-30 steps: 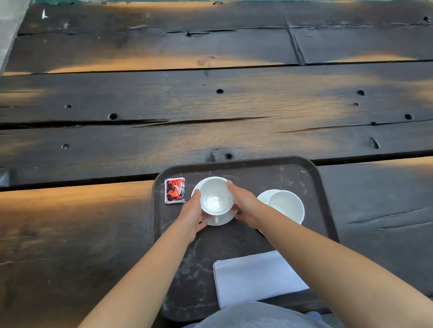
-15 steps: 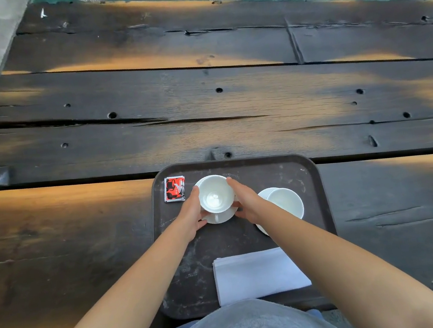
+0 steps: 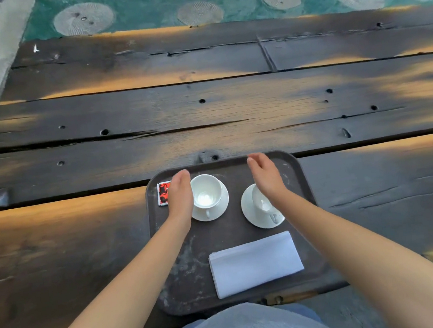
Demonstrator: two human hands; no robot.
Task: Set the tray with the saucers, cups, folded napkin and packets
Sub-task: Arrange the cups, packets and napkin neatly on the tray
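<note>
A: Tray (image 3: 235,245) appearance and place?
B: Dark, scuffed, on the plank table (image 3: 204,111); it bore two white cups on saucers, a folded napkin (image 3: 256,263), a red packet (image 3: 163,194).
A: Hands?
B: Left hand (image 3: 179,195) and right hand (image 3: 265,175) were flat-fingered, gripping nothing.

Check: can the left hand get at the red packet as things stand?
Probably yes. The left hand is open and flat, right beside the packet and partly over its right edge. Nothing lies on the packet, and the left cup sits on the hand's other side.
</note>
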